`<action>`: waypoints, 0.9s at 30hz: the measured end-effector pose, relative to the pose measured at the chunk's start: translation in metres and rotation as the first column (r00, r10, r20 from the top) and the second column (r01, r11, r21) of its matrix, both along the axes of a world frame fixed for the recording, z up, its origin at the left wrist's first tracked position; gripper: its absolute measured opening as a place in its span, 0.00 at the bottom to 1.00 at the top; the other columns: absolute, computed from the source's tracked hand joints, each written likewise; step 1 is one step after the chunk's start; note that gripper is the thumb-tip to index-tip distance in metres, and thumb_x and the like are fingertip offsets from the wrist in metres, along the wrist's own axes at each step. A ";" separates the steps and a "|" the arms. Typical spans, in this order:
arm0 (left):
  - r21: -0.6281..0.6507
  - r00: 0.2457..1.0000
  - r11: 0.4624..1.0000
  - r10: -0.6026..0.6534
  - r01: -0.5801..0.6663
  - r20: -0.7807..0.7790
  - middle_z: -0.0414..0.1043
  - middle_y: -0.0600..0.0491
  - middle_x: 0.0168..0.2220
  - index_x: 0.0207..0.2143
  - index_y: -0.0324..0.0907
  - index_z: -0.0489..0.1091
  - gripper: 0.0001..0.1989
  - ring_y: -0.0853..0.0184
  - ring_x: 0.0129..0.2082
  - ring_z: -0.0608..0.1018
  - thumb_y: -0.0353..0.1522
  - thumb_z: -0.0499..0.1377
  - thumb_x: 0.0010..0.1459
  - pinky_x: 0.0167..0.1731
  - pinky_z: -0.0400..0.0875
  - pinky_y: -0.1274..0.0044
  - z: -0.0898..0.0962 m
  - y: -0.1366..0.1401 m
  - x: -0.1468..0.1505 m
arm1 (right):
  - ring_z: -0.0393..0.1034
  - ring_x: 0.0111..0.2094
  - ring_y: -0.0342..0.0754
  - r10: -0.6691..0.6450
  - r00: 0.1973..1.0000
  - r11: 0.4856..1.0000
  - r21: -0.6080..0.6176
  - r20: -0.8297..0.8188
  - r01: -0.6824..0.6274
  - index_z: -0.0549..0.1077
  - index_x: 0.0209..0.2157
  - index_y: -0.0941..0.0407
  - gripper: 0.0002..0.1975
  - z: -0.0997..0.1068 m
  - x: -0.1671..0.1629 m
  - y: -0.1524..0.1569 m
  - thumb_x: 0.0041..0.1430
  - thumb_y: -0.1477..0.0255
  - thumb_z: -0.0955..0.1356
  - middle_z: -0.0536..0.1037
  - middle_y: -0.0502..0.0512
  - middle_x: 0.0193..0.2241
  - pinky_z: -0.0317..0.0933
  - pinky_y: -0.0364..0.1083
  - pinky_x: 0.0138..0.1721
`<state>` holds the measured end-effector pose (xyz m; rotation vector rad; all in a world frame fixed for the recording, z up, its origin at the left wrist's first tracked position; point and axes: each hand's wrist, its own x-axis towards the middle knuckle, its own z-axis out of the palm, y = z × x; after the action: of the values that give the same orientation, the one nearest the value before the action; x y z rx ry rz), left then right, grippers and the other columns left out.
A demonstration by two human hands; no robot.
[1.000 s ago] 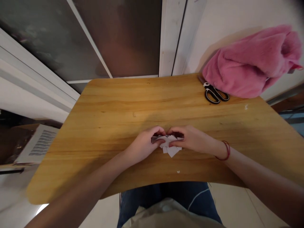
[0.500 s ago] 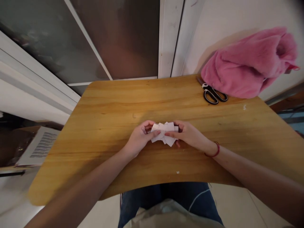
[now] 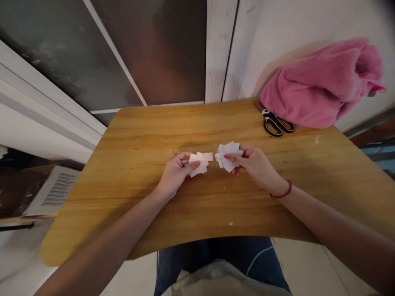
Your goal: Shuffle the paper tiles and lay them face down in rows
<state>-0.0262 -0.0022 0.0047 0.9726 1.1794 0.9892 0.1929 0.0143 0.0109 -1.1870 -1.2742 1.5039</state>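
Observation:
Over the middle of the wooden table [image 3: 148, 144], my left hand [image 3: 175, 172] pinches a small bunch of white paper pieces [image 3: 202, 164] between thumb and fingers. To its right, my right hand [image 3: 254, 162] grips another bunch of white paper pieces [image 3: 228, 163], fanned out unevenly with the thumb on top. A narrow gap separates the two bunches. The fingers beneath the papers are partly hidden. A red band circles my right wrist.
Black-handled scissors [image 3: 277, 123] lie at the back right, beside a pink plush item [image 3: 321, 86] that leans on the wall. Tiny white scraps [image 3: 231, 224] dot the tabletop. A cardboard box [image 3: 54, 191] stands left of the table.
The papers were together in one bunch between both hands. They have come apart into two bunches, the right hand moving right and away from me, the left hand moving slightly left.

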 end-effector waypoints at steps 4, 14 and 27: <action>-0.036 0.998 0.998 -0.048 0.049 0.039 0.78 0.54 0.32 0.38 0.40 0.69 0.13 0.71 0.29 0.77 0.33 0.65 0.50 0.30 0.69 0.80 -0.001 -0.009 0.016 | 0.66 0.17 0.40 0.072 0.995 0.997 0.018 0.068 -0.073 0.72 0.34 0.61 0.18 -0.002 -0.013 -0.013 0.50 0.60 0.72 0.75 0.52 0.23 0.61 0.39 0.16; -0.104 0.953 0.988 -0.078 0.113 0.292 0.76 0.49 0.41 0.43 0.39 0.71 0.14 0.66 0.39 0.77 0.36 0.58 0.57 0.40 0.70 0.75 -0.003 -0.013 0.026 | 0.65 0.24 0.37 0.004 0.930 0.946 0.301 0.367 -0.123 0.73 0.28 0.61 0.12 -0.012 -0.024 -0.018 0.59 0.67 0.67 0.68 0.54 0.33 0.61 0.39 0.23; -0.029 0.991 0.994 -0.103 0.106 0.085 0.77 0.52 0.36 0.44 0.41 0.72 0.14 0.71 0.32 0.75 0.37 0.61 0.56 0.34 0.67 0.79 -0.005 -0.013 0.021 | 0.67 0.25 0.42 -0.092 0.948 0.973 0.231 0.306 0.020 0.72 0.43 0.59 0.17 -0.014 -0.019 -0.014 0.53 0.65 0.71 0.75 0.53 0.30 0.62 0.42 0.25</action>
<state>-0.0056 -0.0152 -0.0003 0.9484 1.0620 0.9149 0.1740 0.0000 -0.0031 -1.3345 -1.5628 1.1211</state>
